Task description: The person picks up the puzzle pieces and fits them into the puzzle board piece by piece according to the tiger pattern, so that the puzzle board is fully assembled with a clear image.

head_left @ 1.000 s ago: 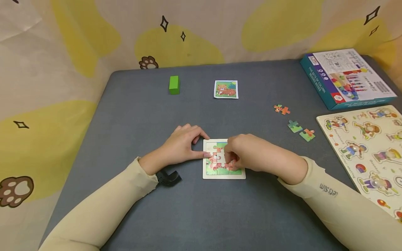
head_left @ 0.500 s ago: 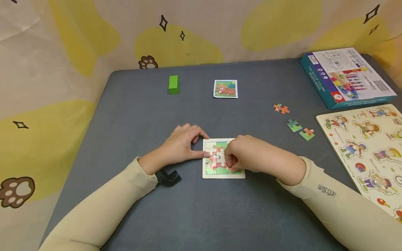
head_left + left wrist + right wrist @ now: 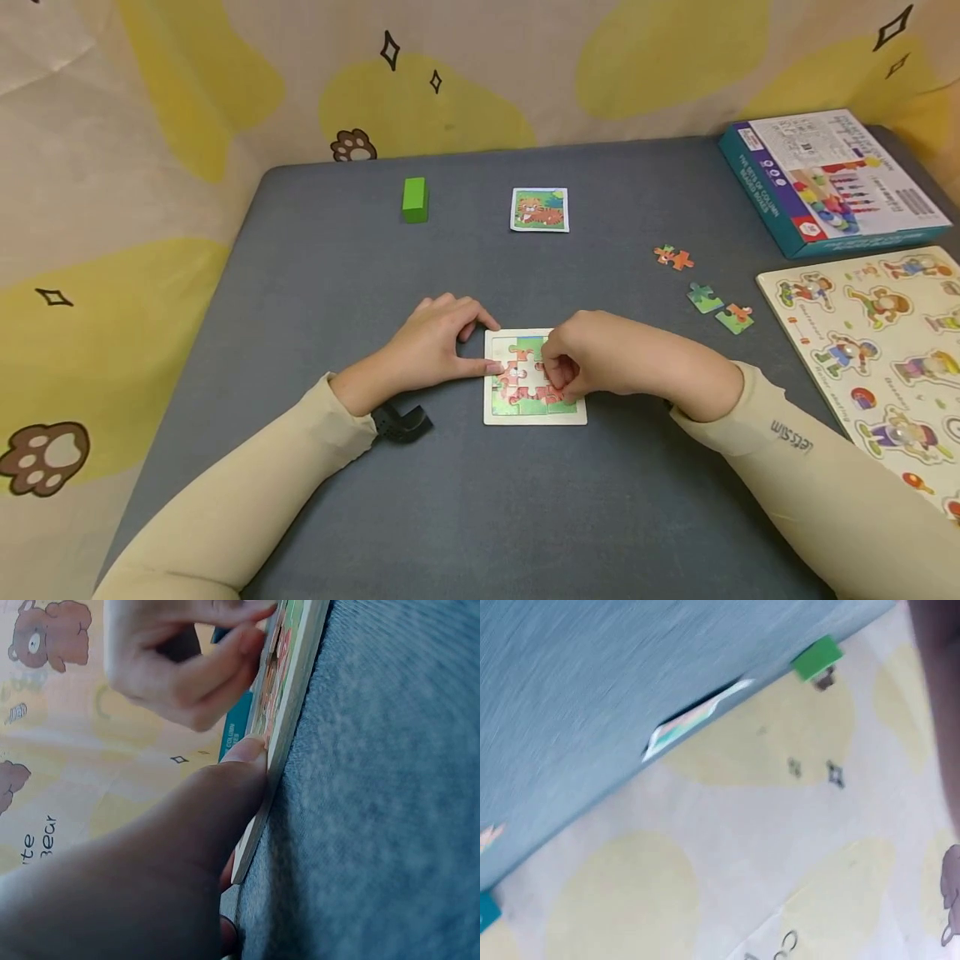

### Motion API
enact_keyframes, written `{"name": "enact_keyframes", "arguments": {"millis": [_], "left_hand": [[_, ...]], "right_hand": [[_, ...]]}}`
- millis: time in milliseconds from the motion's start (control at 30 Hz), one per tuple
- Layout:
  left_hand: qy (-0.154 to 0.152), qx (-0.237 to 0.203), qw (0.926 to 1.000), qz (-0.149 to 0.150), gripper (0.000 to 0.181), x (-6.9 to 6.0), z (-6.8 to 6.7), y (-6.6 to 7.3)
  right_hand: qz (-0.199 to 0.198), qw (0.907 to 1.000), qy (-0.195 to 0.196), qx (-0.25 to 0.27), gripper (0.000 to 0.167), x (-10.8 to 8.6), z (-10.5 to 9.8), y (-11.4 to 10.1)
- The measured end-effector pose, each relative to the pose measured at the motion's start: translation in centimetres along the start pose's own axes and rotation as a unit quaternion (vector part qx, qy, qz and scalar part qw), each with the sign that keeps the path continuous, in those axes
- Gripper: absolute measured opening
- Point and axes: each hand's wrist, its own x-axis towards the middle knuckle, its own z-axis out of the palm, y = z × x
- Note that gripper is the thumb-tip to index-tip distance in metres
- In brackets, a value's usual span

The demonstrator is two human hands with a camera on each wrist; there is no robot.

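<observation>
A small jigsaw puzzle in a pale square frame (image 3: 536,419) lies on the dark table, with an orange and green picture partly filled in and a white gap at its middle. My left hand (image 3: 431,346) steadies it: the straight thumb presses the left edge, and the index finger touches the upper left corner. At the right side of the puzzle, my right hand (image 3: 611,354) has its fingers curled, with thumb and fingertips pinching a red-orange puzzle piece (image 3: 555,393) that they partly cover. In the left wrist view, my left thumb (image 3: 244,769) rests on the frame's rim.
Loose puzzle pieces (image 3: 705,298) lie to the right. A tiger picture card (image 3: 540,210) and a green block (image 3: 416,200) stand farther back. At the right are a teal and white box (image 3: 832,183) and a large picture board (image 3: 870,350).
The right hand has shifted slightly right and away from me at the puzzle's right side, showing more of the inner pieces. The left hand and frame stay in place.
</observation>
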Motion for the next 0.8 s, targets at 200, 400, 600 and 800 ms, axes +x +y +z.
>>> {"name": "enact_keyframes", "arguments": {"millis": [200, 400, 600, 800], "left_hand": [[-0.003, -0.002, 1.0, 0.0, 0.045, 0.1, 0.0, 0.0], [-0.005, -0.002, 1.0, -0.002, 0.044, 0.1, -0.1, 0.1], [-0.005, -0.001, 1.0, -0.004, 0.045, 0.1, 0.0, -0.1], [-0.006, -0.005, 1.0, -0.003, 0.045, 0.0, -0.1, 0.0]], "right_hand": [[0.023, 0.9996, -0.001, -0.012, 0.03, -0.1, -0.3, 0.7], [0.065, 0.9973, -0.011, -0.031, 0.03, 0.0, 0.0, 0.0], [0.062, 0.9972, -0.015, -0.039, 0.028, -0.2, -0.3, -0.4], [0.077, 0.9956, 0.049, -0.019, 0.027, -0.7, -1.4, 0.8]]}}
